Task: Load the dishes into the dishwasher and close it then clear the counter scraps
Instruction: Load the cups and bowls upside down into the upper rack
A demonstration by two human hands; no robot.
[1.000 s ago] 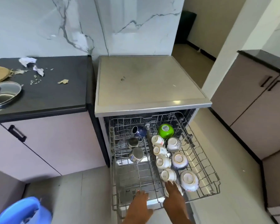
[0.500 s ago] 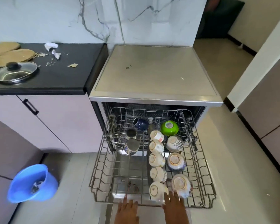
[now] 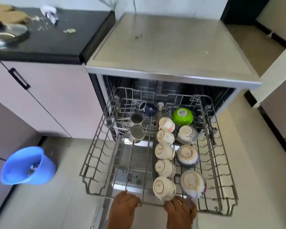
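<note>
Both hands grip the front rail of the upper rack [image 3: 96,166], the left hand [image 3: 125,204] and the right hand [image 3: 180,210] each with fingers curled over the wire, and the rack stands pulled well out of the dishwasher [image 3: 168,52] with upturned cups [image 3: 164,149] and bowls [image 3: 187,156] ranged along its right half. Sliding it home likely wants an even, level push from both hands so the crockery stays seated. Counter scraps [image 3: 69,30] lie on the dark counter [image 3: 59,45], well apart from the hands.
</note>
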